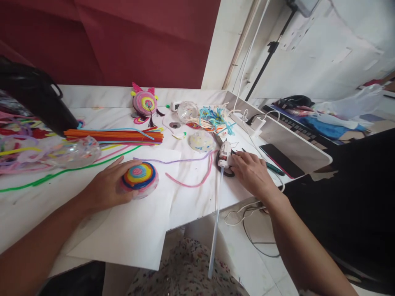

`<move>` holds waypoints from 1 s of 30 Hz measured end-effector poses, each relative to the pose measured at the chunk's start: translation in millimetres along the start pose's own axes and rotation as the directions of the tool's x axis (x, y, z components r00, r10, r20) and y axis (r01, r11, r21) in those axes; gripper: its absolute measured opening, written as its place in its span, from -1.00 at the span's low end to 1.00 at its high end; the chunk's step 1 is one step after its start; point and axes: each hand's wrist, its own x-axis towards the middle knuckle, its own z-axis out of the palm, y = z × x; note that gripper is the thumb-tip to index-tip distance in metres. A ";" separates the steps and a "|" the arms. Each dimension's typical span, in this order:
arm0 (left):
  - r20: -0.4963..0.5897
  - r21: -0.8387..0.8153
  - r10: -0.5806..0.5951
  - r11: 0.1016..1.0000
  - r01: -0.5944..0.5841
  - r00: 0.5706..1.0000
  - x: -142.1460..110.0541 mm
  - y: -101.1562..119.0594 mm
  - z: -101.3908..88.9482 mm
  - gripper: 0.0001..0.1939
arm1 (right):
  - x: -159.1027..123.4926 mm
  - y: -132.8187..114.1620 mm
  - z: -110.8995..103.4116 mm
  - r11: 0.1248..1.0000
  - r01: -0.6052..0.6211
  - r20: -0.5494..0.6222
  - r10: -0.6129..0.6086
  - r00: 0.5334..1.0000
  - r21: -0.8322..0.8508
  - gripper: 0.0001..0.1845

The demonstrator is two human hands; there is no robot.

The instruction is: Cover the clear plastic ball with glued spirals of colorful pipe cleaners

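Observation:
A clear plastic dome [148, 192] is covered on top with coiled pipe cleaner rings [139, 174] in pink, yellow, orange and blue. My left hand [109, 183] is closed round its left side, over a white paper sheet [132, 238]. On the right, my right hand [251, 170] has its fingers at a white hot glue gun [225, 153], curled against its side; its handle is hidden by them. A long translucent glue stick [215, 230] sticks out of the gun's rear, past the table edge. Black-handled scissors [228, 172] lie partly beneath the gun.
Pink pipe cleaner [188, 185], an orange pipe cleaner bundle [114, 135], another clear dome [201, 141] and a pink round figure [145, 102] lie ahead. A black bottle [33, 92] leans at left. A phone [281, 159] and white charger [258, 123] with cables are at right.

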 end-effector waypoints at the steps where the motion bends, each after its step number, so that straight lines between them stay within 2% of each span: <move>1: 0.001 -0.010 0.019 1.000 -0.019 1.000 0.5 0.7 -1.0 -0.29 | 2.4 -12.5 -3.5 1.000 0.005 -0.020 -0.005 1.000 0.015 -0.69; 3: 0.008 -0.032 0.042 0.999 -0.041 0.999 1.2 1.8 -2.8 -0.29 | 11.1 -45.3 -6.6 0.993 0.070 -0.030 -0.068 0.997 0.095 -0.71; 5: 0.025 -0.047 0.042 0.998 -0.040 0.999 1.2 1.0 -3.2 -0.28 | 23.7 -84.3 -4.6 0.943 0.144 0.060 -0.170 0.984 0.301 -0.74; 6: 0.032 -0.051 0.039 0.998 -0.037 0.999 1.1 -0.6 -2.6 -0.27 | 30.8 -103.7 -2.3 0.921 0.173 0.109 -0.224 0.969 0.349 -0.76; 8: 0.045 -0.065 0.042 0.997 -0.039 0.998 1.0 -5.8 0.0 -0.24 | 44.8 -137.4 3.7 0.921 0.169 0.228 -0.259 0.938 0.350 -0.81; 10: 0.048 -0.080 0.049 0.996 -0.045 0.998 1.7 -11.5 3.2 -0.19 | 56.7 -159.6 9.1 0.950 0.126 0.331 -0.220 0.918 0.285 -0.80; 13: 0.054 -0.102 0.045 0.994 -0.040 0.998 4.3 -14.7 4.2 -0.12 | 66.6 -169.7 12.1 0.970 0.078 0.388 -0.166 0.907 0.232 -0.84; 16: 0.094 -0.127 0.044 0.991 -0.032 0.995 7.1 -8.0 -1.2 -0.15 | 63.2 -165.1 6.7 0.947 0.045 0.345 -0.160 0.925 0.318 -0.81; 18: 0.105 -0.134 0.052 0.990 -0.038 0.993 8.3 -1.0 -5.7 -0.19 | 54.4 -163.2 -0.2 0.891 0.023 0.285 -0.169 0.944 0.453 -0.83; 21: 0.089 -0.136 0.064 0.989 -0.052 0.994 9.5 6.5 -9.0 -0.24 | 38.3 -168.9 -10.4 0.751 0.024 0.208 -0.214 0.954 0.660 -0.85; 23: 0.079 -0.137 0.068 0.989 -0.056 0.995 10.0 7.8 -8.3 -0.23 | 29.7 -177.0 -13.9 0.689 0.041 0.174 -0.240 0.955 0.723 -0.85; 25: 0.068 -0.130 0.071 0.990 -0.062 0.995 10.1 6.6 -6.5 -0.22 | 24.4 -185.6 -13.5 0.678 0.067 0.149 -0.255 0.955 0.732 -0.85; 30: 0.055 -0.094 0.097 0.991 -0.092 0.994 8.8 2.2 -3.7 -0.22 | 20.8 -199.6 -2.8 0.716 0.145 0.114 -0.301 0.947 0.683 -0.83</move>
